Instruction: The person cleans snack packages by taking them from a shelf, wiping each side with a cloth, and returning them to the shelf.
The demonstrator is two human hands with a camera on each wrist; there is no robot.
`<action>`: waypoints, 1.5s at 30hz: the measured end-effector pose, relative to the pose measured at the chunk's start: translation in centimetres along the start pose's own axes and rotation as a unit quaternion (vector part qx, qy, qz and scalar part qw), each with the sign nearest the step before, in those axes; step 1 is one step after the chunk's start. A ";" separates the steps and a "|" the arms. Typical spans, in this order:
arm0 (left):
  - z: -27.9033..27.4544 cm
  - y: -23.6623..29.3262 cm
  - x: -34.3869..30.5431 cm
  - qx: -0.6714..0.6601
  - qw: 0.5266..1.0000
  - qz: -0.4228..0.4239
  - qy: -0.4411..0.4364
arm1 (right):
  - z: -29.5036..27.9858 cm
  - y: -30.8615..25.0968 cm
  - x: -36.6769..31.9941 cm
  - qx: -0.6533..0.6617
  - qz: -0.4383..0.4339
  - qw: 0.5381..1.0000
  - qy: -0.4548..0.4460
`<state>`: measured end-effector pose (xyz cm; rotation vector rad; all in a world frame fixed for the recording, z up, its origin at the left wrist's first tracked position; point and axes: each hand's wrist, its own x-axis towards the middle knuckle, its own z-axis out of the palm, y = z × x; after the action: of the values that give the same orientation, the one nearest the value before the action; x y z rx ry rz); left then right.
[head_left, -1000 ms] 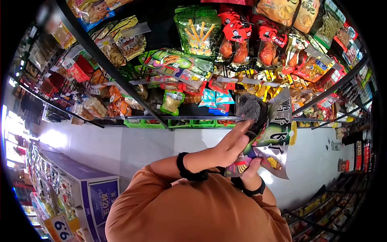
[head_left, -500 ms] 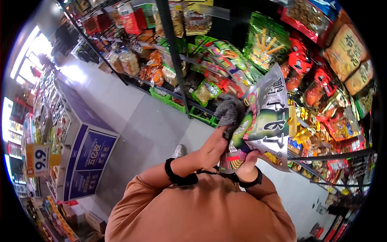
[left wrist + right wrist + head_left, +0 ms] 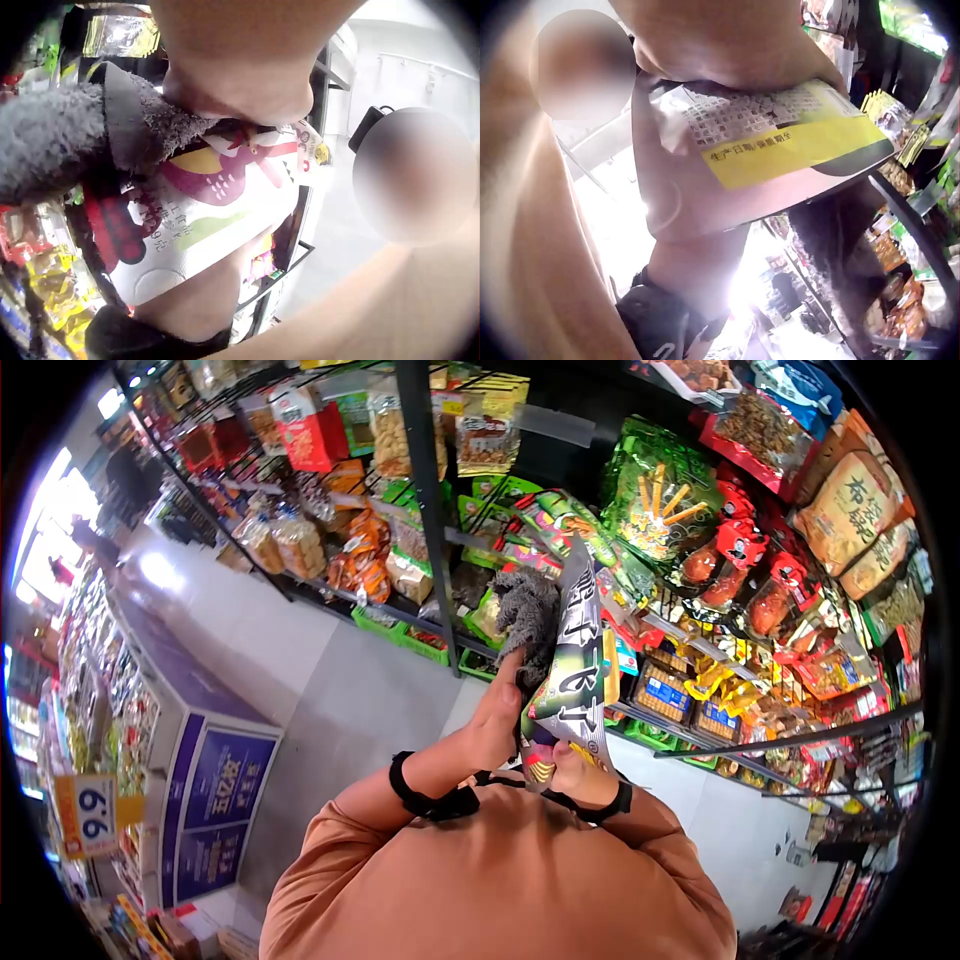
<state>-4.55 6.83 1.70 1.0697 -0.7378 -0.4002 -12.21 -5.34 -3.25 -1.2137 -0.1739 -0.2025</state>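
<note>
A silver-grey snack bag (image 3: 575,685) with large black characters and a green patch stands tilted before the chest in the head view. My right hand (image 3: 582,775) grips its lower edge, thumb on the printed front. From the other side my left hand (image 3: 495,722) holds a fluffy grey cloth (image 3: 527,610) beside the bag; its fingertips are partly hidden by the cloth. In the left wrist view the cloth (image 3: 142,124) shows a dark band and lies against the bag (image 3: 202,225). The right wrist view shows a yellow printed panel on the bag (image 3: 795,154).
Shelves full of snack packets stand ahead, with a green packet (image 3: 660,490) and red-topped packs (image 3: 770,595) at the right. A dark shelf post (image 3: 425,490) rises left of the cloth. At the left is a purple display stand (image 3: 225,780) with a 9.9 price sign (image 3: 90,815).
The head view has swung, so the shelves tilt and the purple stand shows more. The snack bag has turned more edge-on and shifted left, with both hands and the cloth.
</note>
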 end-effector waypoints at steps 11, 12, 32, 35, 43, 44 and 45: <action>0.2 -3.4 2.9 -0.100 0.970 -0.096 -0.198 | 0.8 -1.2 -2.1 -0.018 -0.063 0.979 0.191; 0.9 -2.6 3.5 -0.118 0.965 -0.071 -0.222 | 1.2 -1.2 -2.4 -0.062 -0.081 0.972 0.211; 5.5 -5.2 2.5 -0.052 0.975 0.004 -0.215 | -1.6 -7.9 -7.0 -0.154 0.137 0.974 0.097; 4.3 -3.3 2.0 0.012 0.976 0.079 -0.203 | -3.9 -2.6 -6.2 0.066 0.068 0.995 0.028; 3.4 -3.3 -1.2 0.065 0.989 0.077 -0.111 | -4.0 -4.9 -3.4 0.097 0.062 0.992 -0.046; 3.3 -3.5 -1.5 0.082 0.989 0.063 -0.106 | -3.6 -4.5 -3.6 0.308 0.075 0.948 -0.004; 3.4 -3.2 -1.7 0.096 0.989 0.048 -0.100 | -3.6 -4.2 -3.4 0.294 0.074 0.953 -0.011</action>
<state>-7.94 4.28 -0.85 1.1804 -1.0195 -0.3628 -16.39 -9.96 -1.49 -0.6313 -0.1475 0.0011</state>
